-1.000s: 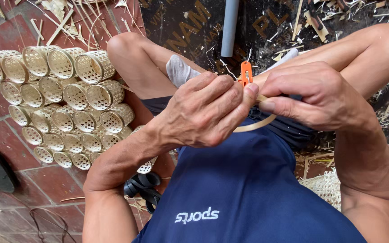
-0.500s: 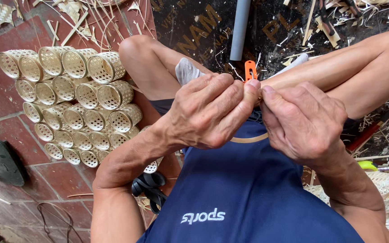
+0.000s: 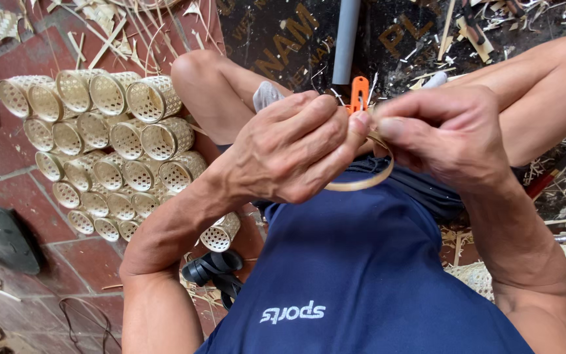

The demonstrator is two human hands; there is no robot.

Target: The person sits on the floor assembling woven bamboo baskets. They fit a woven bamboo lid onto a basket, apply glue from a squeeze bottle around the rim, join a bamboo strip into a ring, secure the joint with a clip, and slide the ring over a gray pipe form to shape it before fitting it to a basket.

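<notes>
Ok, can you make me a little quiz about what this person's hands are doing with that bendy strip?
1. True or false: both hands pinch the thin bamboo strip bent into a loop.
2. Which side of the person is the pile of woven baskets on? A) left B) right
3. What colour is the small tool behind the fingers?

Key: 1. True: the left hand and the right hand meet on it. 2. A. 3. Orange.
</notes>
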